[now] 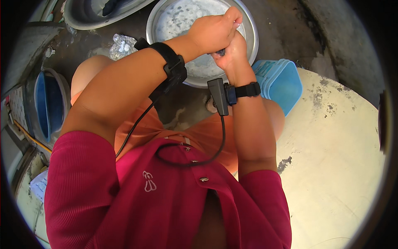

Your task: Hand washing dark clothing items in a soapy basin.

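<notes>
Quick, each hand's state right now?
Left hand: closed; whether it holds anything cannot be told.
Right hand: closed around a dark item, mostly hidden.

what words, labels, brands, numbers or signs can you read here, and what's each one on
No words, brands or numbers are readable in this view.
Magenta ribbed short-sleeved shirt: a white looped outline mark on the chest, with no letters I can make out.
Light blue plastic bucket: faint pale marking on its side, too small and blurred to read.
</notes>
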`<action>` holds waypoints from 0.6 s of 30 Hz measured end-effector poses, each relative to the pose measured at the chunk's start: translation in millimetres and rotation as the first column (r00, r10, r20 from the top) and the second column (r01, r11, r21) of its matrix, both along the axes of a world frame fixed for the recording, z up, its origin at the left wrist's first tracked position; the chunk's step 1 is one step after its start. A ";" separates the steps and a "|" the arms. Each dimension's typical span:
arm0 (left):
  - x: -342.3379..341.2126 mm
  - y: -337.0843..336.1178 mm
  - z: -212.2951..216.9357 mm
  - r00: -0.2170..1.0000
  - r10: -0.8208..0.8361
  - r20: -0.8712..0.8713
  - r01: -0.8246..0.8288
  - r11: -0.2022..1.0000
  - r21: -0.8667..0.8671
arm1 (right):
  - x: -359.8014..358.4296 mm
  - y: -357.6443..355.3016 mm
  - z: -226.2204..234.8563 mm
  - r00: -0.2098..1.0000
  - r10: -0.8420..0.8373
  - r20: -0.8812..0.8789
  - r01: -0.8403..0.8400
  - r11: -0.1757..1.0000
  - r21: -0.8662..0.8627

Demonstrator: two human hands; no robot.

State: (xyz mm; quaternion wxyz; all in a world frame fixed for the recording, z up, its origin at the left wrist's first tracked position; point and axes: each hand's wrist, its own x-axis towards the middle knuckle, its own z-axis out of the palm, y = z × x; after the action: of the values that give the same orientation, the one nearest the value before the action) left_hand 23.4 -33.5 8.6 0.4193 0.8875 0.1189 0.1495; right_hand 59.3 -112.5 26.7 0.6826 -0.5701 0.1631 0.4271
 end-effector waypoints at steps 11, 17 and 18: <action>4.8 -7.8 6.4 0.991 -0.134 0.002 0.134 0.988 -0.078 | 1.6 -8.3 -4.7 0.992 -0.104 -0.068 0.110 0.991 0.082; 5.2 5.8 -0.7 0.996 -0.084 -0.017 0.084 0.996 -0.010 | 3.9 -5.8 -6.9 0.998 -0.022 -0.058 0.018 0.998 -0.060; 7.1 8.0 -1.1 0.999 0.003 -0.045 -0.005 0.999 -0.044 | 5.8 -6.4 -4.8 0.998 -0.021 -0.055 0.018 0.998 -0.060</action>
State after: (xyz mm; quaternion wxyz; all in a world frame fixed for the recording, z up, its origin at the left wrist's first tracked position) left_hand 30.5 -25.5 7.5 0.4359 0.8809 0.1335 0.1276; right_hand 65.1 -118.9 21.8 0.6647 -0.5764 0.2003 0.4310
